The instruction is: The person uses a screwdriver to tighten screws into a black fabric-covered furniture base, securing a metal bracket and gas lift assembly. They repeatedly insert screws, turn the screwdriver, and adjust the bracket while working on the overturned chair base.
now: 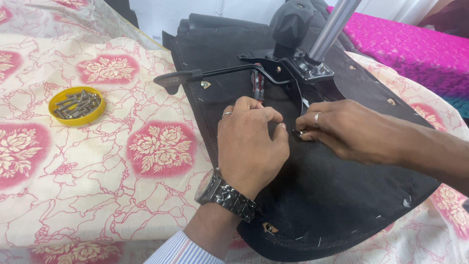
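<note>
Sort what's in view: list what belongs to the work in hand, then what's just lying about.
In use:
left hand
right hand
small metal screw pinched at the fingertips
upturned black fabric-covered chair seat
black metal seat bracket with chrome post

Lying about:
yellow round lid of screws
red-handled screwdriver
floral cream-and-pink cloth
magenta bedspread

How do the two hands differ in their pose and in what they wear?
The left hand is curled knuckles-up, with a metal wristwatch; the right hand reaches in flatter and shows no watch. The right hand pinches a small metal part; the left only meets it. Both wear a ring and rest on the black seat underside.
</note>
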